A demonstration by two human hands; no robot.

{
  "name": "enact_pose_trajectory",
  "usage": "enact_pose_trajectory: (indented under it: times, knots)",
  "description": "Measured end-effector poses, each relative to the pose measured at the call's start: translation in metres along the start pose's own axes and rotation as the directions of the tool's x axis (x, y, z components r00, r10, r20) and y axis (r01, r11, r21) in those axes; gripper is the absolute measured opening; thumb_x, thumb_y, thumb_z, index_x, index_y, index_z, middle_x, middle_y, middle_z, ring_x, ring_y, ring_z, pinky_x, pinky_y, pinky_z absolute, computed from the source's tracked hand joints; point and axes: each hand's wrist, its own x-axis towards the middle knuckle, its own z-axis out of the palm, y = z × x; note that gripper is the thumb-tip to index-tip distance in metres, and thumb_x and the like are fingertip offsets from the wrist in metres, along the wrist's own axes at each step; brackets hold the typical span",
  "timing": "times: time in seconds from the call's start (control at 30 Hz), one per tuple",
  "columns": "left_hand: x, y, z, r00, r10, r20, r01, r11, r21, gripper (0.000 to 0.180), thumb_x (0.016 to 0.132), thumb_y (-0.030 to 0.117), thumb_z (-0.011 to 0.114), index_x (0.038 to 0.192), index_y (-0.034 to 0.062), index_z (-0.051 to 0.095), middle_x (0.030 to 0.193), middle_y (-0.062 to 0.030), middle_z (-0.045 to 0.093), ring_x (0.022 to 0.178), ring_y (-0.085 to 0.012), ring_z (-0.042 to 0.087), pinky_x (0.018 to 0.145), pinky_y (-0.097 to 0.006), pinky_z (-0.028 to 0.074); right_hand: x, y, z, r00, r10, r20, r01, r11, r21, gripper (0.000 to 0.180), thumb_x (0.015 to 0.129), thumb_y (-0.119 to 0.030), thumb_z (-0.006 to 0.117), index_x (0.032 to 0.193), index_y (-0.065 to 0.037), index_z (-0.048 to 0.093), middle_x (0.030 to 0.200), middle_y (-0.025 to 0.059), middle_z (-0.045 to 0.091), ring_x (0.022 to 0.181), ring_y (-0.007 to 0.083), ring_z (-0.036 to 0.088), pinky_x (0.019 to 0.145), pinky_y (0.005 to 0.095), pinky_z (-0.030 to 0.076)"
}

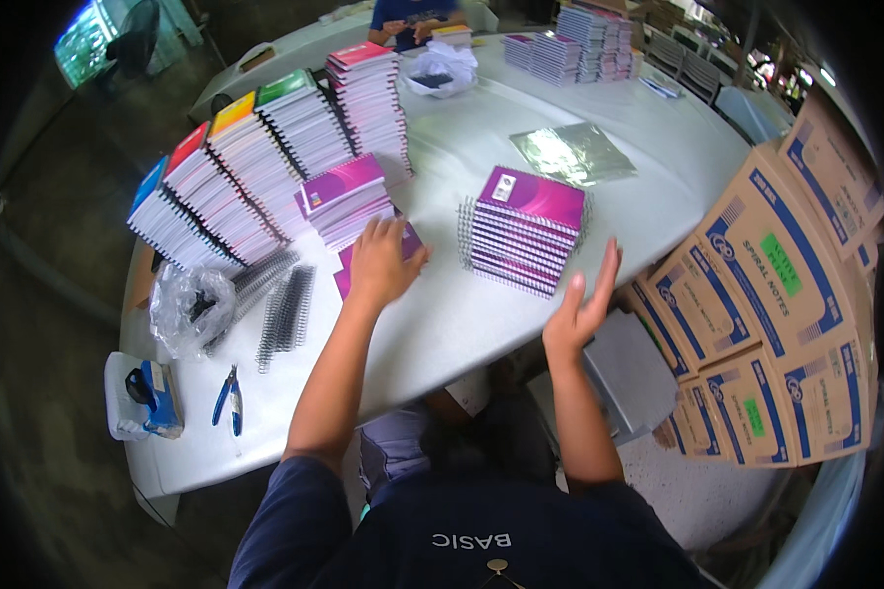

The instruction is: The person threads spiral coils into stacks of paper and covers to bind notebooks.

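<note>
My left hand reaches over a purple cover that lies partly beneath it, thumb apart from the fingers. Its fingertips are at the near edge of a stack of purple-topped notebooks; whether they touch is unclear. My right hand is held up, open, with nothing in it, beside the near right corner of a neat stack of purple spiral notebooks. Wire coils stick out on both sides of that stack.
Tall notebook stacks stand at the left. Nearer lie loose black coils, a clear plastic bag, blue-handled pliers and a tape dispenser. A clear plastic sheet lies farther back. Cartons rise at the right; another person sits opposite.
</note>
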Motion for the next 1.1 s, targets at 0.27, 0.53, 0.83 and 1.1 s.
enact_pose_trajectory:
  times: [0.27, 0.53, 0.83, 1.1]
  knots:
    - [-0.097, 0.005, -0.055, 0.937, -0.345, 0.052, 0.345, 0.895, -0.283, 0.030, 0.086, 0.007, 0.052, 0.115, 0.0013, 0.056, 0.078, -0.0222, 0.064, 0.068, -0.0301, 0.066, 0.061, -0.037, 0.052, -0.097, -0.081, 0.049, 0.643, -0.133, 0.754, 0.059, 0.990, 0.124, 0.089, 0.070, -0.012, 0.072, 0.142, 0.002, 0.021, 0.144, 0.0255, 0.027, 0.130, 0.0487, 0.027, 0.105, 0.0520, 0.026]
    - [-0.129, -0.020, -0.065, 0.877, -0.458, -0.146, 0.248, 0.691, -0.679, 0.036, 0.087, 0.002, 0.048, 0.122, -0.0003, 0.048, 0.108, -0.0160, 0.057, 0.103, -0.0256, 0.053, 0.091, -0.032, 0.039, -0.085, -0.067, 0.071, 0.617, 0.042, 0.785, -0.537, 0.753, 0.382, 0.019, 0.087, -0.003, 0.059, 0.104, 0.002, 0.061, 0.098, 0.0086, 0.063, 0.089, 0.0148, 0.058, 0.079, 0.0269, 0.046]
    - [-0.138, -0.052, -0.020, 0.995, -0.079, 0.067, 0.086, 0.991, -0.108, 0.031, 0.071, -0.002, 0.053, 0.101, 0.0063, 0.057, 0.096, -0.0162, 0.058, 0.091, -0.0333, 0.054, 0.078, -0.045, 0.042, -0.078, -0.020, 0.067, 0.265, 0.088, 0.960, -0.773, 0.614, 0.157, 0.035, 0.085, -0.004, 0.062, 0.120, 0.000, 0.058, 0.110, 0.0067, 0.064, 0.098, 0.0104, 0.056, 0.089, 0.0239, 0.044]
    - [-0.109, -0.158, -0.037, 0.793, -0.590, 0.154, 0.564, 0.806, 0.182, 0.032, 0.085, 0.030, 0.059, 0.098, 0.0038, 0.048, 0.102, -0.0168, 0.058, 0.091, -0.0348, 0.060, 0.072, -0.049, 0.049, -0.076, -0.030, 0.074, 0.355, 0.010, 0.935, -0.682, 0.686, 0.252, 0.028, 0.087, -0.003, 0.059, 0.115, -0.001, 0.062, 0.108, 0.0050, 0.065, 0.097, 0.0098, 0.056, 0.088, 0.0241, 0.044]
